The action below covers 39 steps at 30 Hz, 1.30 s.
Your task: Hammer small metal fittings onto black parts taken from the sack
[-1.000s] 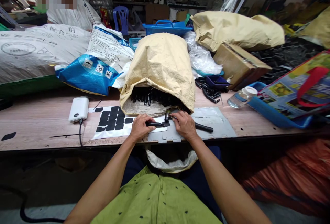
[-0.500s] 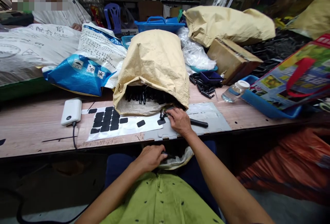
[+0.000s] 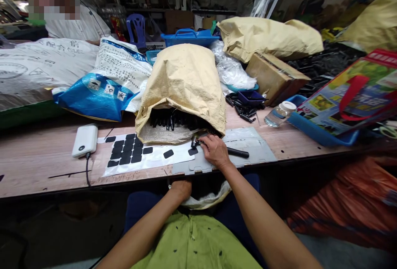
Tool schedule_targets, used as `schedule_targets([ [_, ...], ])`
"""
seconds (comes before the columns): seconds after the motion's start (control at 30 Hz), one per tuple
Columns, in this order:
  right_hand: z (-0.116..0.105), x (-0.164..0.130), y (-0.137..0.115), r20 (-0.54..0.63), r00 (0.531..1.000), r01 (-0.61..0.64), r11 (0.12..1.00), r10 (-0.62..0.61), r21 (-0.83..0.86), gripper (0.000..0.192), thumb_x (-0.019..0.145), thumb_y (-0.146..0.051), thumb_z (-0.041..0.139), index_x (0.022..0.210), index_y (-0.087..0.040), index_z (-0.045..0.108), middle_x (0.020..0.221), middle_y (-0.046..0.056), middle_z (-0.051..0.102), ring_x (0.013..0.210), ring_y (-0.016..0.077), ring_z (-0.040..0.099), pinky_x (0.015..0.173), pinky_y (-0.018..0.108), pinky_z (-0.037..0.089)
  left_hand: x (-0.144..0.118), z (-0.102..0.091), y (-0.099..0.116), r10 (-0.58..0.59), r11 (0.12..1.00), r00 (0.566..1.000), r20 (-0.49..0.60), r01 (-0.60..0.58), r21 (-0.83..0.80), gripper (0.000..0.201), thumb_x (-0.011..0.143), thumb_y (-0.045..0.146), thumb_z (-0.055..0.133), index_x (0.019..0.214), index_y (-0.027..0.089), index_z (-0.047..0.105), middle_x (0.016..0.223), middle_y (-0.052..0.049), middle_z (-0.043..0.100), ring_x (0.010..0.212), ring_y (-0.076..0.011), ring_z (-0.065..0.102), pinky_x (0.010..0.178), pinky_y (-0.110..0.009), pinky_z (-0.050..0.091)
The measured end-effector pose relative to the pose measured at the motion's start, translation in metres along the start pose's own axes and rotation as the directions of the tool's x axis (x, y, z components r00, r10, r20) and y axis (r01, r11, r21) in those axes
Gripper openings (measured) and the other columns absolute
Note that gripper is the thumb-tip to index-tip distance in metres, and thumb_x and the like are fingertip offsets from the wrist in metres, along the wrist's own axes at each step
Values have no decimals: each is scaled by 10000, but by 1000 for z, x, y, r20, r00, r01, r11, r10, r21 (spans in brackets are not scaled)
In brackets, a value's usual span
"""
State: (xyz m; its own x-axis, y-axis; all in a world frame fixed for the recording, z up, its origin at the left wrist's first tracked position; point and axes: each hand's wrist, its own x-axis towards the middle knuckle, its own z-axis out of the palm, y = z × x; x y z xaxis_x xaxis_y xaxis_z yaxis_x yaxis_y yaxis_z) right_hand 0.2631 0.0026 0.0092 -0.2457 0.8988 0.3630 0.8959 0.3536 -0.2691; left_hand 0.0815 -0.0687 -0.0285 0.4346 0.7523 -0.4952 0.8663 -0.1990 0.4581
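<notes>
My right hand point(image 3: 214, 150) is closed around the shaft of a hammer point(image 3: 238, 152), close to its shiny metal head. The hammer's black handle sticks out to the right, over a grey sheet point(image 3: 257, 143). Just behind this hand, a tan sack point(image 3: 186, 74) lies with its mouth towards me and black slender parts point(image 3: 170, 121) inside. My left hand point(image 3: 182, 189) reaches down at the mouth of a pale-lined sack point(image 3: 206, 202) in my lap. Its fingers are hidden below the table edge.
A white sheet with black stickers point(image 3: 127, 149) and a white power bank point(image 3: 85, 141) with a cable lie left. To the right stand a small bottle point(image 3: 279, 114) and a blue tray point(image 3: 322, 126). Black parts point(image 3: 240, 105) lie behind. A person in white sits far left.
My left hand has moved down and left, its fingers passing out of sight; the dark piece at its fingertips no longer shows. My right hand stays on the hammer. The view has tilted slightly.
</notes>
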Motion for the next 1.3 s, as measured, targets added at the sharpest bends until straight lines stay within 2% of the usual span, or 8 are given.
schedule_targets([
  [0.13, 1, -1, 0, -11, 1000, 3, 1000, -3, -11, 215, 945, -248, 591, 1135, -246, 691, 1002, 67, 650, 924, 232, 532, 835, 338, 414, -29, -30, 9, 180, 980, 967, 180, -192, 51, 307, 880, 254, 562, 1133, 238, 736, 1104, -152, 765, 1077, -335, 705, 942, -462, 524],
  [0.23, 1, -1, 0, -12, 1000, 4, 1000, -4, -25, 220, 943, -246, 594, 1140, -246, 693, 996, 66, 646, 916, 233, 522, 823, 341, 402, -41, -79, 5, 453, 881, 854, 257, -385, -273, 288, 935, 344, 524, 1127, 281, 729, 1057, -59, 783, 976, -242, 724, 879, -344, 540],
  [0.37, 1, 0, 0, -7, 1000, -2, 1000, 2, -18, 224, 948, -246, 588, 1145, -251, 694, 1002, 63, 645, 918, 229, 519, 825, 336, 398, -13, -149, -19, 180, 879, 971, -156, -230, -419, 347, 973, 418, 456, 1079, 210, 712, 926, -71, 771, 897, -232, 714, 795, -315, 537],
  [0.47, 0, 0, 0, 2, 1000, -10, 1000, 10, -6, 223, 955, -256, 581, 1146, -254, 695, 1010, 64, 649, 937, 227, 525, 837, 330, 400, 28, -177, -43, -257, 964, 657, -708, 126, -234, 310, 954, 296, 469, 1141, 171, 682, 1140, -154, 718, 1091, -306, 664, 921, -403, 505],
  [0.57, 1, 0, 1, 15, 1000, -14, 1000, 14, -7, 232, 955, -260, 579, 1157, -257, 694, 1009, 66, 650, 947, 226, 531, 839, 328, 404, 59, -184, -60, -367, 904, 442, -818, 378, -202, 323, 949, 265, 476, 1199, 147, 643, 1254, -222, 652, 1141, -364, 641, 918, -462, 506],
  [1.03, 1, 0, 1, -1, 1000, -4, 1000, 4, -10, 225, 954, -258, 583, 1153, -249, 689, 1004, 67, 653, 937, 229, 528, 841, 331, 408, 58, -189, -85, -519, 837, 498, -694, 458, -298, 329, 902, 432, 609, 1064, 168, 719, 1149, -218, 720, 1085, -383, 677, 864, -467, 519],
  [1.2, 1, -1, 0, -7, 1000, -7, 1000, 6, -15, 207, 948, -253, 593, 1132, -245, 689, 992, 63, 648, 930, 228, 522, 837, 326, 405, 28, -161, -75, -296, 953, 465, -834, 203, -226, 278, 873, 370, 665, 1091, 200, 692, 1000, -103, 734, 972, -284, 674, 833, -383, 505],
  [1.3, 2, -1, 1, -14, 1000, -1, 1000, 1, -8, 209, 951, -251, 588, 1134, -251, 688, 993, 58, 646, 934, 227, 521, 847, 324, 402, 7, -130, -66, -79, 978, 569, -818, -115, -174, 222, 858, 362, 688, 1020, 211, 702, 920, -43, 712, 821, -204, 649, 759, -319, 497],
])
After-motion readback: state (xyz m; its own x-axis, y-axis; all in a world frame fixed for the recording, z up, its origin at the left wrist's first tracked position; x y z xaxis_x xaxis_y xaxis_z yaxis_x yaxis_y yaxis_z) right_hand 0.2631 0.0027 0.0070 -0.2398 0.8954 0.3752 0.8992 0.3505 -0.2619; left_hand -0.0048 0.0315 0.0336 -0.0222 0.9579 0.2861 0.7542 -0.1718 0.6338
